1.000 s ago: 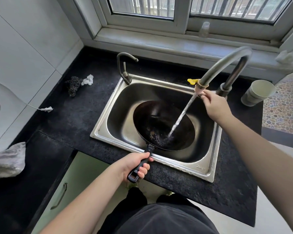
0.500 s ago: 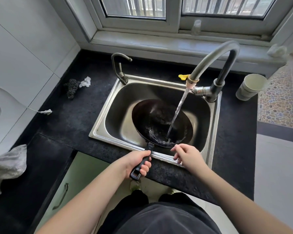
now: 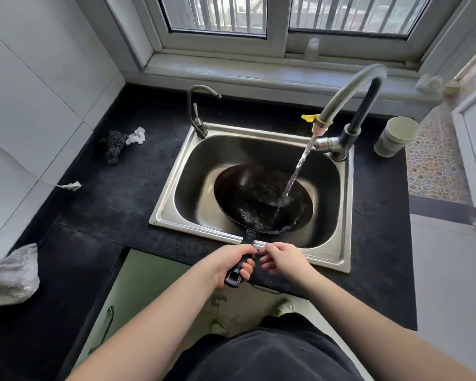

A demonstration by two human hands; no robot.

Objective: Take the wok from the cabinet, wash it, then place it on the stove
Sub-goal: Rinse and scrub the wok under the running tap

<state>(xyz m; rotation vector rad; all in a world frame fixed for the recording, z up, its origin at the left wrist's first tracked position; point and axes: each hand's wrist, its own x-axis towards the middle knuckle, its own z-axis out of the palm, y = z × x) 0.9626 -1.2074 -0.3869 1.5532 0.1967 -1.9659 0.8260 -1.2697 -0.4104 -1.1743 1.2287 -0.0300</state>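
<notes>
A black wok (image 3: pixel 261 196) lies in the steel sink (image 3: pixel 171 204), its black handle reaching over the sink's front rim. My left hand (image 3: pixel 231 264) grips that handle. Water runs from the tall grey faucet (image 3: pixel 352 89) into the wok's right side. My right hand (image 3: pixel 282 257) hovers just right of the handle at the sink's front edge, fingers loosely curled, holding nothing; its fingertips are close to my left hand.
A black scrubber (image 3: pixel 113 144) and a white scrap lie on the dark counter (image 3: pixel 107 199) left of the sink. A small second tap (image 3: pixel 198 111) stands at the sink's back left. A pale cup (image 3: pixel 396 136) sits at the right. A green cabinet door (image 3: pixel 138 287) hangs open below.
My right hand left the faucet lever, came down to the sink's front edge, and now sits beside my left hand at the handle. Water keeps running.
</notes>
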